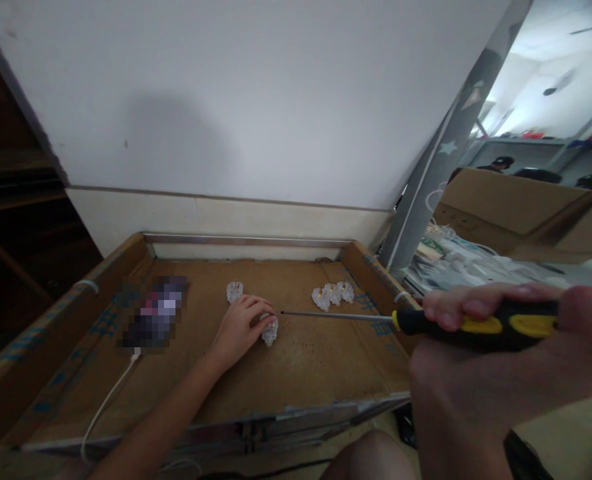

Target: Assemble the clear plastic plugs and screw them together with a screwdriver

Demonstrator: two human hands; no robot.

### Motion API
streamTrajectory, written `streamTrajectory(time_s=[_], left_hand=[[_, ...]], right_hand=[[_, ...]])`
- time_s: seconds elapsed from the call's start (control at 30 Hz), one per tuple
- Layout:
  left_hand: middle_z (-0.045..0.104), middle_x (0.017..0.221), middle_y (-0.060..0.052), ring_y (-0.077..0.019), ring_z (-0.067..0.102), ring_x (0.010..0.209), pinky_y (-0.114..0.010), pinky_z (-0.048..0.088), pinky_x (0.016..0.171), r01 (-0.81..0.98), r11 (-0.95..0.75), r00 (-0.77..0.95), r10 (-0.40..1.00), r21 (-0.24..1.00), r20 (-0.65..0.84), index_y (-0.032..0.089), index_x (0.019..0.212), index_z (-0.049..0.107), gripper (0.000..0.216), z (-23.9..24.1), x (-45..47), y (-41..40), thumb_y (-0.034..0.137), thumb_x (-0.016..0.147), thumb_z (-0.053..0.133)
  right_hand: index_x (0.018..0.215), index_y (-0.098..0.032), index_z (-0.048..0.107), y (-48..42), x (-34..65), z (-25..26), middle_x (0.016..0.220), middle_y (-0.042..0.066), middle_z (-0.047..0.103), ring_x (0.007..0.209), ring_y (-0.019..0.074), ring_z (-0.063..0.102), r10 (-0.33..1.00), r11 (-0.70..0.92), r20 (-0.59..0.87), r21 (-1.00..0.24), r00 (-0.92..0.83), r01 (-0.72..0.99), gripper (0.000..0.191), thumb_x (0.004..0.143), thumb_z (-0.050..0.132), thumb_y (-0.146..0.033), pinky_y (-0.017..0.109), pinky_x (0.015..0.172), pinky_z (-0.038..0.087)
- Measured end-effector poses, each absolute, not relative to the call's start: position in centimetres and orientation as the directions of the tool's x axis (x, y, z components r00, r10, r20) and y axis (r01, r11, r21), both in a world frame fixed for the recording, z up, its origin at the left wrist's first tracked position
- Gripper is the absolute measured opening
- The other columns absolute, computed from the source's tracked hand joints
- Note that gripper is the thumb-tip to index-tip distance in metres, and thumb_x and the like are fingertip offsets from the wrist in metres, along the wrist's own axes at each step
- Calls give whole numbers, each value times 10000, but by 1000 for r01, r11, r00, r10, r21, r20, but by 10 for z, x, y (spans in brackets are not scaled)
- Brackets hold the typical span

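My left hand (240, 327) rests on the cardboard tray (306, 363), its fingers pinched on a small clear plastic piece (270, 331). My right hand (506, 347) is close to the camera at the right, wrapped round the black and yellow handle of a screwdriver (476, 325). The screwdriver's thin shaft points left, and its tip sits just above the clear piece held by my left hand. Another clear piece (235, 291) lies behind my left hand. A cluster of three clear pieces (333, 294) lies at the tray's back right.
A blurred dark object (153, 312) with a white cable (107, 400) lies on the tray's left. The tray has raised cardboard walls and stands against a white wall. Cardboard boxes (516, 207) and clutter are at the right. My knee (371, 457) shows at the bottom.
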State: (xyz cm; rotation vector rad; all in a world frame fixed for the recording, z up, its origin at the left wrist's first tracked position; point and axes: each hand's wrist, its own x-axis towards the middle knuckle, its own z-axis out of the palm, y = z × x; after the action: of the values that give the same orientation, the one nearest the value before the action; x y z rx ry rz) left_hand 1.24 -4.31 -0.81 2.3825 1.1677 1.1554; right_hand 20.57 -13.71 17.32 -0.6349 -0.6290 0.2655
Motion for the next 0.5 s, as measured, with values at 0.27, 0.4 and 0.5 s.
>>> streamTrajectory(time_s=[0.27,0.4,0.5], left_hand=[[665,936,-38,-209,578,919,-385,441,844,542,-648,377,756,535,534,245,864,662,105,-7,14,-44,309,855,579],[668,940,-42,-207,577,920,-384,444,846,535,-654,396,754,536,525,239,876,658,105,-7,14,-45,297,859,572],[668,938,-37,-207,580,914,-378,450,834,526,-664,401,745,531,534,245,879,659,95,-9,14,-44,287,855,577]], right_hand=[[571,-213,485,-141,204,172,422,-71,390,322,76,308,417,784,480,-619,772,-39,202,732,503,-333,250,301,229],[558,-214,481,-140,203,172,406,-75,383,310,74,308,422,780,475,-625,772,-41,201,698,530,-350,243,296,228],[553,-215,479,-138,203,172,402,-77,386,307,72,309,422,776,469,-629,776,-42,206,678,544,-364,240,291,227]])
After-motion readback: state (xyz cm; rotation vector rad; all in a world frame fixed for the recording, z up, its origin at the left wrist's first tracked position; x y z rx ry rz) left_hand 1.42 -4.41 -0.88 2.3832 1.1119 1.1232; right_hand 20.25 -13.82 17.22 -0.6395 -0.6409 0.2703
